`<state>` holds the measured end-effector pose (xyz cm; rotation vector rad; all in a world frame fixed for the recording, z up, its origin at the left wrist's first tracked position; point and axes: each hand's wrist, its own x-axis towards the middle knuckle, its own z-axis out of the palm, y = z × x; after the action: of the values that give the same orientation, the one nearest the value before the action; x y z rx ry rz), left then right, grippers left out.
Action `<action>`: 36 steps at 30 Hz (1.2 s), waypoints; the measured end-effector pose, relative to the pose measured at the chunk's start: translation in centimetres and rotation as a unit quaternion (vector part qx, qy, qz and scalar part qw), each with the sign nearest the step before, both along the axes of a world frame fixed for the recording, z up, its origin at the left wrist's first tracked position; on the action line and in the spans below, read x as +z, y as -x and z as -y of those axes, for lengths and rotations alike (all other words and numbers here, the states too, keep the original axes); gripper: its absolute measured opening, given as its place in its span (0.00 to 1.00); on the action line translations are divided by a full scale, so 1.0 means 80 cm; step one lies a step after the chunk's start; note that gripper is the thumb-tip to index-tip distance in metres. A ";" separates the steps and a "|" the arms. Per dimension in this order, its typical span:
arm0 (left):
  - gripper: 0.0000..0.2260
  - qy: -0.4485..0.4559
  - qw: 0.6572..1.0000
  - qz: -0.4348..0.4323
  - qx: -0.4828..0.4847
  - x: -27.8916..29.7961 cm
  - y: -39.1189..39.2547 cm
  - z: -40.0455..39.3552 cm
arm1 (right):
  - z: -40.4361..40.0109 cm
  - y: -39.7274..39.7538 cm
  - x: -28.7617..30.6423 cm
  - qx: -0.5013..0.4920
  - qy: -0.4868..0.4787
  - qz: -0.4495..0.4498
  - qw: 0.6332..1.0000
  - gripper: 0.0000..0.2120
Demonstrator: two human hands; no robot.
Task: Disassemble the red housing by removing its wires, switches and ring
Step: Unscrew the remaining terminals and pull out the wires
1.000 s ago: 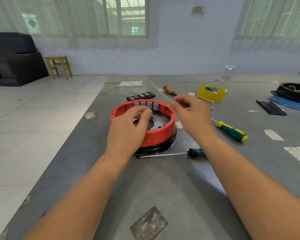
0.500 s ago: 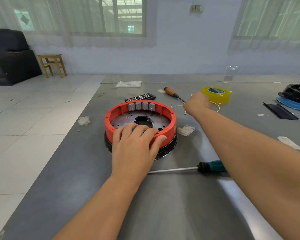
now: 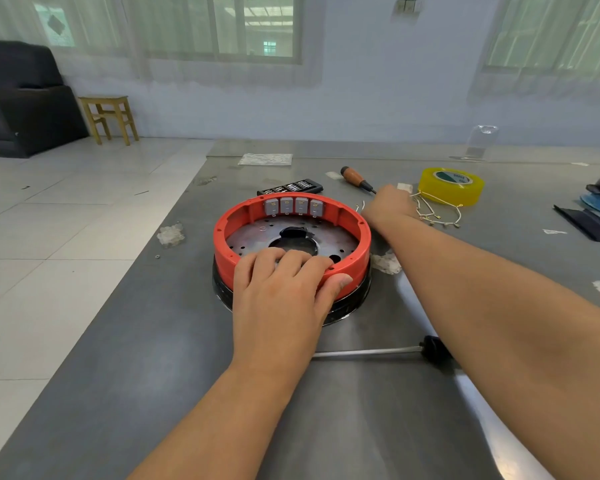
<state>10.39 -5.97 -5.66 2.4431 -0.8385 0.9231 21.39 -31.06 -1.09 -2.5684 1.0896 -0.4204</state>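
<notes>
On grey table (image 3: 153,358), left hand (image 3: 278,292) grips red housing (image 3: 229,233); right hand (image 3: 388,204) grip unclear.

Both forearms are bare to the frame's edge, with no sleeve showing. The left hand (image 3: 278,292) and right hand (image 3: 388,206) are bare; short nails.
</notes>
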 end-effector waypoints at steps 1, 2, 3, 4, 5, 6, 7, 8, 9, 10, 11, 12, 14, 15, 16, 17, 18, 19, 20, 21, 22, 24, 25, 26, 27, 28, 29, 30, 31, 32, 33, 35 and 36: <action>0.18 0.001 1.000 -0.001 0.000 0.000 0.000 0.000 | 0.001 0.000 0.000 0.002 -0.006 -0.002 1.000 0.17; 0.19 0.000 1.000 -0.002 0.001 0.000 0.000 0.000 | 0.002 0.000 0.001 0.006 -0.011 -0.005 1.000 0.16; 0.19 -0.001 1.000 -0.003 0.000 0.000 0.000 0.000 | 0.004 0.001 0.003 0.011 -0.015 -0.008 1.000 0.16; 0.19 -0.002 1.000 -0.004 0.000 0.000 0.000 0.000 | 0.005 0.003 0.005 0.020 -0.016 -0.016 1.000 0.16; 0.19 -0.003 1.000 -0.004 -0.001 0.001 0.000 0.000 | 0.007 0.004 0.008 0.032 -0.014 -0.030 0.999 0.15; 0.19 -0.006 1.000 -0.004 0.000 0.001 0.001 0.000 | 0.009 0.007 0.012 0.046 -0.013 -0.046 0.998 0.15; 0.19 -0.009 1.000 -0.005 0.000 0.001 0.001 -0.001 | 0.012 0.009 0.016 0.059 -0.014 -0.057 0.997 0.13; 0.18 -0.011 1.000 -0.006 0.001 0.001 0.001 -0.001 | 0.014 0.014 0.020 0.069 -0.017 -0.060 0.996 0.11; 0.18 -0.014 1.000 -0.008 0.000 0.002 0.002 -0.002 | 0.016 0.021 0.024 0.079 -0.019 -0.056 0.995 0.10; 0.18 -0.015 1.000 -0.010 0.000 0.002 0.002 -0.002 | 0.016 0.030 0.029 0.093 -0.020 -0.048 0.994 0.09; 0.18 -0.016 1.000 -0.011 0.000 0.002 0.002 -0.002 | 0.015 0.042 0.034 0.111 -0.023 -0.038 0.993 0.10; 0.19 -0.015 1.000 -0.013 -0.001 0.002 0.002 -0.002 | 0.012 0.057 0.038 0.132 -0.028 -0.024 0.991 0.10; 0.19 -0.004 1.000 -0.014 -0.008 0.003 0.002 -0.002 | 0.001 0.098 0.044 0.182 -0.034 0.009 0.983 0.11; 0.18 0.004 1.000 -0.015 -0.013 0.003 0.002 -0.002 | -0.007 0.124 0.045 0.211 -0.035 0.024 0.977 0.10; 0.17 0.011 1.000 -0.017 -0.018 0.003 0.003 -0.002 | -0.016 0.151 0.045 0.243 -0.031 0.032 0.969 0.10; 0.16 0.016 0.999 -0.019 -0.022 0.004 0.003 -0.003 | -0.025 0.179 0.043 0.275 -0.019 0.031 0.961 0.10; 0.15 0.020 0.999 -0.020 -0.027 0.004 0.004 -0.004 | -0.035 0.206 0.039 0.302 0.004 0.022 0.953 0.11; 0.15 0.025 0.999 -0.024 -0.034 0.004 0.005 -0.005 | -0.044 0.231 0.033 0.323 0.043 0.006 0.946 0.13; 0.15 0.033 0.998 -0.029 -0.043 0.005 0.006 -0.007 | -0.052 0.254 0.024 0.334 0.099 -0.011 0.937 0.16; 0.15 0.048 0.997 -0.035 -0.054 0.006 0.006 -0.010 | -0.060 0.275 0.014 0.336 0.169 -0.029 0.926 0.19; 0.15 0.070 0.995 -0.042 -0.064 0.008 0.006 -0.013 | -0.067 0.294 0.003 0.331 0.235 -0.043 0.913 0.23; 0.14 0.124 0.989 -0.054 -0.066 0.013 0.006 -0.025 | -0.076 0.320 -0.015 0.325 0.283 -0.063 0.900 0.27; 0.14 0.149 0.985 -0.063 -0.059 0.015 0.006 -0.033 | -0.076 0.328 -0.023 0.328 0.269 -0.072 0.903 0.27; 0.14 0.171 0.981 -0.077 -0.051 0.016 0.004 -0.042 | -0.074 0.332 -0.029 0.334 0.244 -0.073 0.907 0.26; 0.14 0.188 0.976 -0.095 -0.047 0.016 0.001 -0.050 | -0.070 0.334 -0.034 0.339 0.225 -0.067 0.911 0.25; 0.14 0.200 0.972 -0.116 -0.048 0.016 -0.003 -0.058 | -0.065 0.333 -0.037 0.341 0.218 -0.057 0.913 0.23; 0.15 0.207 0.968 -0.133 -0.054 0.015 -0.005 -0.062 | -0.061 0.331 -0.039 0.344 0.221 -0.046 0.911 0.22; 0.15 0.210 0.965 -0.146 -0.061 0.015 -0.006 -0.065 | -0.059 0.330 -0.041 0.346 0.224 -0.036 0.910 0.20; 0.16 0.208 0.964 -0.154 -0.067 0.015 -0.005 -0.065 | -0.058 0.328 -0.043 0.347 0.226 -0.027 0.910 0.19; 0.16 0.200 0.964 -0.158 -0.070 0.015 -0.004 -0.064 | -0.058 0.328 -0.044 0.348 0.229 -0.020 0.909 0.17; 0.16 0.189 0.966 -0.159 -0.070 0.014 -0.003 -0.062 | -0.057 0.327 -0.045 0.351 0.231 -0.015 0.907 0.16; 0.16 0.160 0.974 -0.151 -0.059 0.011 0.001 -0.060 | -0.056 0.327 -0.044 0.358 0.227 -0.010 0.906 0.14; 0.16 0.146 0.977 -0.146 -0.054 0.010 0.003 -0.060 | -0.055 0.328 -0.043 0.363 0.229 -0.009 0.903 0.14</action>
<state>10.14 -1.19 -4.88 2.1838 -0.6695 0.5814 -4.85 -26.66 -4.53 -3.1277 -0.0432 -0.4874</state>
